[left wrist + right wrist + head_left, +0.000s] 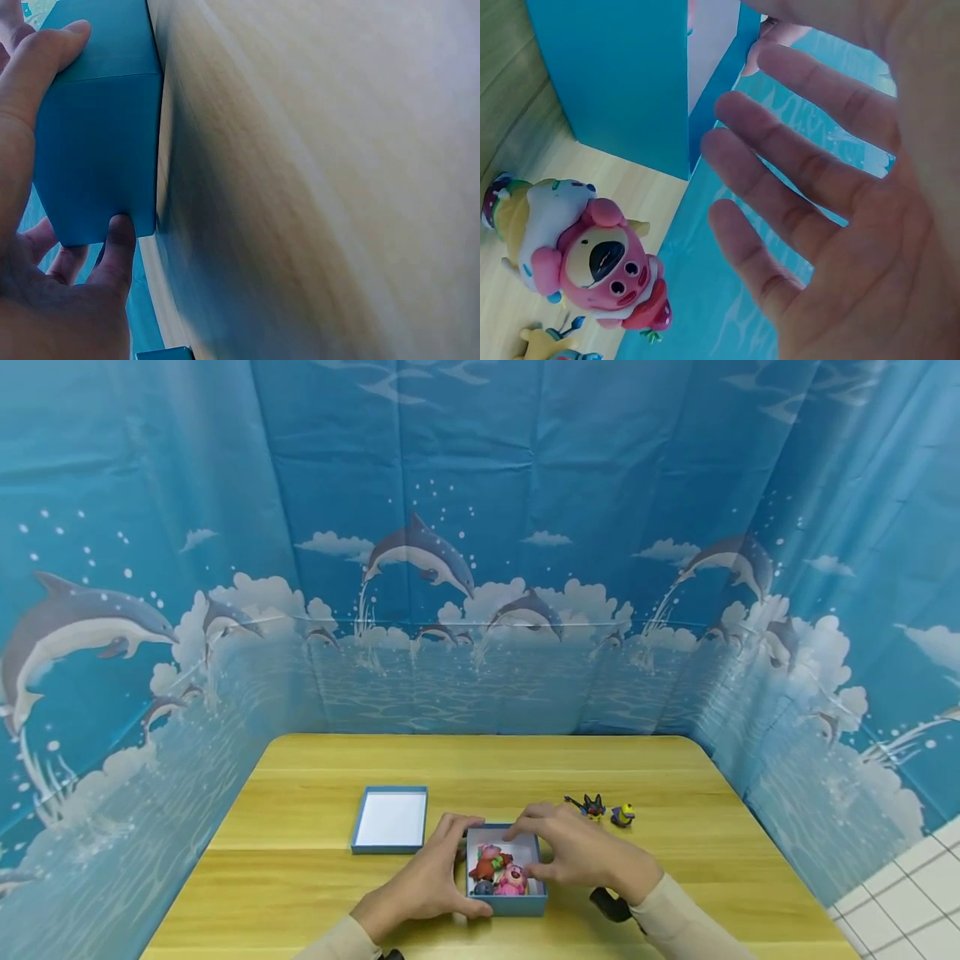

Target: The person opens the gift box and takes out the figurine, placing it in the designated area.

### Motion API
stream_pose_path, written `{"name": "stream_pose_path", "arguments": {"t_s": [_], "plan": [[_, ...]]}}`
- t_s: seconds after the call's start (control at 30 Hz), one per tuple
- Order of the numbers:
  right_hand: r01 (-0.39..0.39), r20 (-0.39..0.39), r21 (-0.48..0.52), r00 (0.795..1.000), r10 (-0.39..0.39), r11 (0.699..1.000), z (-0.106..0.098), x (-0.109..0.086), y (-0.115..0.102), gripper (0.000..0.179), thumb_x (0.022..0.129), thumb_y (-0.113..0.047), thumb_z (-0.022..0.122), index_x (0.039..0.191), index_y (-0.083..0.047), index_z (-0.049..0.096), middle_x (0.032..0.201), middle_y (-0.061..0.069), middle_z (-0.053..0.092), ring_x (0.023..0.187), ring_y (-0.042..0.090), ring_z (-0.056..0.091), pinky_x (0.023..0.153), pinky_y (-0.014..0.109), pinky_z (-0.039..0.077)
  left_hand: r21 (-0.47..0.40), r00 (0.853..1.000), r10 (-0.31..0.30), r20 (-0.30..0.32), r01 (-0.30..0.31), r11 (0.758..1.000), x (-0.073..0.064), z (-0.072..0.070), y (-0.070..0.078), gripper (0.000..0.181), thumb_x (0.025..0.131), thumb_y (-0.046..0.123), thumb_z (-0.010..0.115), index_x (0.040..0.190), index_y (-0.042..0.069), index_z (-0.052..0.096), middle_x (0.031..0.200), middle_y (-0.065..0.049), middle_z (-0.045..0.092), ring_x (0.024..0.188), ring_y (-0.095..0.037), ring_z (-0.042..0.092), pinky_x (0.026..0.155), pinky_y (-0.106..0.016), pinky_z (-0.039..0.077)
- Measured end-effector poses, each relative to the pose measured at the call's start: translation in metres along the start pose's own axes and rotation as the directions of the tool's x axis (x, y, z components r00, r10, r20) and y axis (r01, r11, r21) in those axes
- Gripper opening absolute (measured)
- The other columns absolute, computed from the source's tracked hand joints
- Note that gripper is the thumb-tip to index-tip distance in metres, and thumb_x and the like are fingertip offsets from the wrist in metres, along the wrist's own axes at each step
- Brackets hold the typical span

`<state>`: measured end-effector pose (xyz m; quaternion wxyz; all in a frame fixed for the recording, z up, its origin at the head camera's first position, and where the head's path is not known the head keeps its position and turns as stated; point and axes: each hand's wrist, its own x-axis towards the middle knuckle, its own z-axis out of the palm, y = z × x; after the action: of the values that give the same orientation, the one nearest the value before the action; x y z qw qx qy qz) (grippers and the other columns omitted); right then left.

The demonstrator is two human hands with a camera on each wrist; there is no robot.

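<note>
A blue open box with a white inside stands on the table near its front. My left hand grips the box's left side, thumb at the front wall and fingers at the far wall. Inside lie a pink figurine, a red one and a dark blue one. Over the box's right side, my right hand reaches in with loosely bent fingers. Its fingers are spread in the right wrist view, with nothing between them. There, a pink bear figurine stands beside the box.
A shallow blue lid, white inside, lies left of the box on the wooden table. Right of the box stand a black-eared figurine and a yellow and purple one. A dolphin-print curtain hangs behind.
</note>
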<state>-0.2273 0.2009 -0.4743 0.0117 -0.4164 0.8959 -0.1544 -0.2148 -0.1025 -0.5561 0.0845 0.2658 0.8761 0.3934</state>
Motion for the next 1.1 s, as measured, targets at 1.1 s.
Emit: {"name": "stream_pose_path", "arguments": {"t_s": [1.1], "plan": [[-0.003, 0.271, -0.005, 0.963, 0.004, 1.000, 0.004, 0.028, -0.010, 0.030, 0.097, -0.017, 0.097, 0.119, -0.036, 0.089, 0.119, -0.026, 0.081, 0.116, 0.002, 0.072, 0.104, 0.040, 0.047, 0.026, 1.000, 0.001, -0.019, -0.001, 1.000, -0.001, 0.001, 0.003, 0.126, 0.081, 0.065, 0.104, 0.180, 0.024, 0.037, 0.166, 0.000, 0.046, 0.138, -0.017, 0.059, 0.119, -0.041, 0.058]]}}
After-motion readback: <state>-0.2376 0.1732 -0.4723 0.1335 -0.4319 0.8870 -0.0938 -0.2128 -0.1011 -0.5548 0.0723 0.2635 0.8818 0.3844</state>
